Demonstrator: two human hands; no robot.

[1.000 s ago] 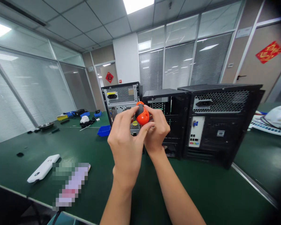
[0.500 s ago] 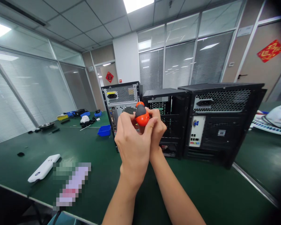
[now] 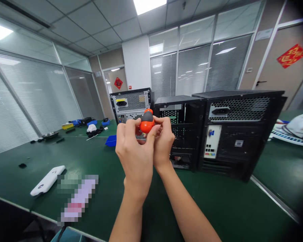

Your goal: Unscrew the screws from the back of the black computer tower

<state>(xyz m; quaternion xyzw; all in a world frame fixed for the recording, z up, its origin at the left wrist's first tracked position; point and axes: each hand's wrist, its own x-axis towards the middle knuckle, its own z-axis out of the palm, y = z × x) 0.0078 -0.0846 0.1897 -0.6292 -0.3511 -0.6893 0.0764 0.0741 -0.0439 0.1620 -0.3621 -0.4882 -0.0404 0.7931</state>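
Note:
In front of me my left hand [image 3: 135, 153] is closed round a screwdriver [image 3: 147, 125] with a bulbous orange-red and dark grey handle. My right hand [image 3: 164, 143] presses against it, its bent fingers at the handle's right side. Both hands are raised above the table. The handle's rounded end faces me, and its shaft is hidden from view. Just beyond stands a computer case [image 3: 132, 98] with a silver back panel, partly covered by my hands. Close to my right hand is an open black computer case [image 3: 188, 137].
A third computer case [image 3: 233, 149] stands to the right. Left on the green table [image 3: 91, 159] lie a white device [image 3: 47, 180] and a blurred-out flat object [image 3: 79, 198]. Blue trays [image 3: 111, 141] and small parts sit farther back. A white helmet [image 3: 301, 125] is at far right.
Both hands and the screwdriver have shifted slightly left. The thin shaft seen above the handle before is now out of sight. The computer cases have stayed in place.

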